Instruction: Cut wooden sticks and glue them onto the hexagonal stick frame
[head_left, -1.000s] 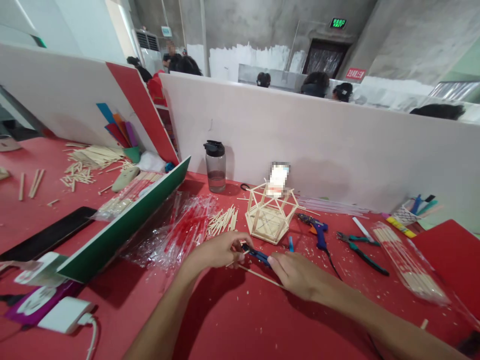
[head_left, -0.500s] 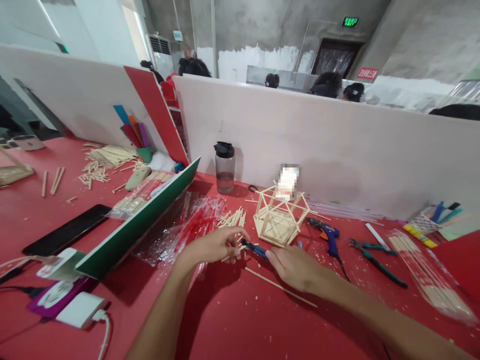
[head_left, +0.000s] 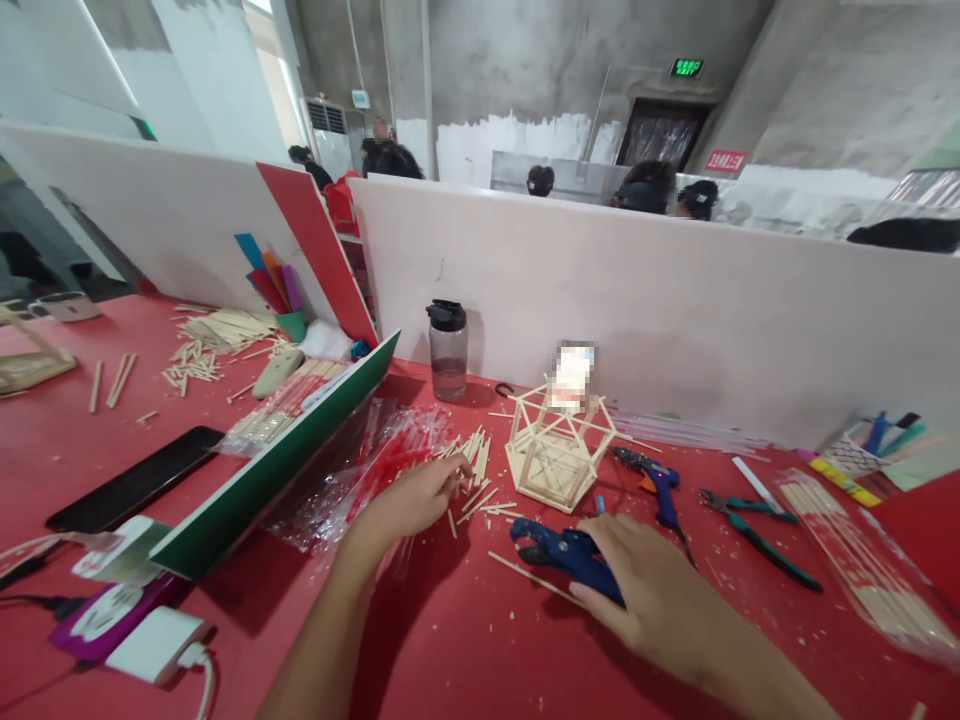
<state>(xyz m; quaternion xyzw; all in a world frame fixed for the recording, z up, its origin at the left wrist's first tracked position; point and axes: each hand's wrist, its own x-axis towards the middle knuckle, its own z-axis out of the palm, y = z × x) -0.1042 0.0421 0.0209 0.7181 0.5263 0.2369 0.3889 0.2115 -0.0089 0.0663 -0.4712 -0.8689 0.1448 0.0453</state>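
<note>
My left hand (head_left: 409, 497) reaches over the red table to a pile of short cut wooden sticks (head_left: 472, 462), its fingers stretched out and touching them. Closer to me, my right hand (head_left: 649, 595) grips the handles of blue cutters (head_left: 559, 548), whose dark jaws point left just above the table. A long thin wooden stick (head_left: 529, 579) lies under the cutters. Just behind stands a hexagonal frame of glued sticks (head_left: 556, 447).
A dark-lidded bottle (head_left: 448, 349) stands by the white partition (head_left: 675, 310). A blue glue gun (head_left: 654, 483), green pliers (head_left: 757, 525), bagged sticks (head_left: 862, 565) and a pen basket (head_left: 851, 452) lie right. Left are clear wrappers (head_left: 375, 460), a green board (head_left: 277, 462), a phone (head_left: 135, 480) and chargers (head_left: 154, 645).
My left hand let go near the cutters and moved forward to the pile of short sticks. My right hand drew the cutters back toward me. The view shifted a little.
</note>
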